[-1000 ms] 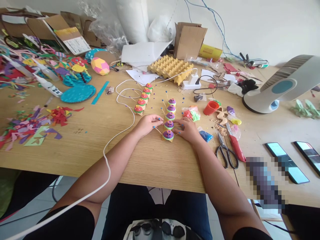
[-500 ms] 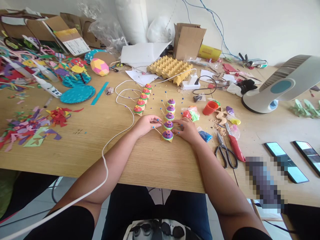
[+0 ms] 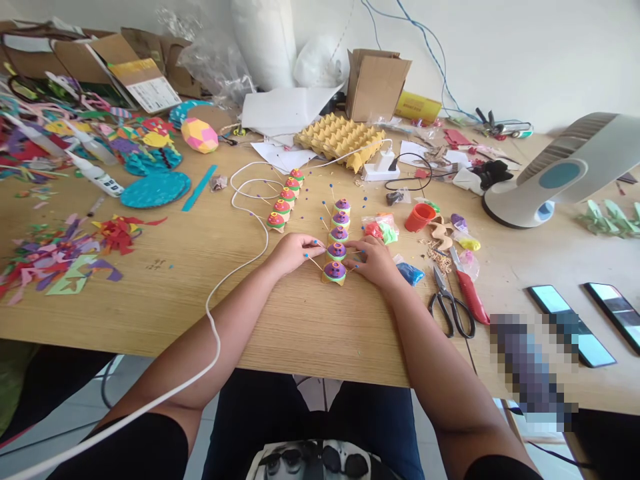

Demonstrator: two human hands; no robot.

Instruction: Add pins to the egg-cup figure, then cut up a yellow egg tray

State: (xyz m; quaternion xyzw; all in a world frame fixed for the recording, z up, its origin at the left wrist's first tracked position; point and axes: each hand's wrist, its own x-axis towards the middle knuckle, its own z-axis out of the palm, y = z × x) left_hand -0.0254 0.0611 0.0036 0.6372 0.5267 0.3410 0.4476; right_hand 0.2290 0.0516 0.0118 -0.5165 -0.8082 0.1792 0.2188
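A row of egg-carton cups with purple domed tops, an egg-carton caterpillar (image 3: 337,251), stands on the table in front of me. Thin sticks with blue tips jut from its sides. My left hand (image 3: 295,253) is closed, its thumb and fingertips at the left side of the cup second from the near end. From the other side, my right hand (image 3: 374,259) pinches the same part, fingers bent around the sticks there. The fingertips partly hide where the sticks enter. A second caterpillar (image 3: 285,200), red-topped with green bands, lies farther back to the left.
A white cable (image 3: 213,313) crosses my left forearm. Scissors (image 3: 445,300), a red-handled knife (image 3: 470,290), an orange cup (image 3: 420,217) and bagged clay (image 3: 411,273) lie right. A fan (image 3: 555,173) stands beyond; paper scraps (image 3: 65,260) cover the left. Phones (image 3: 570,327) lie far right.
Very little differs. Both hands keep their places at the purple caterpillar, with only a slight shift of the left fingers; the whole view has moved marginally.
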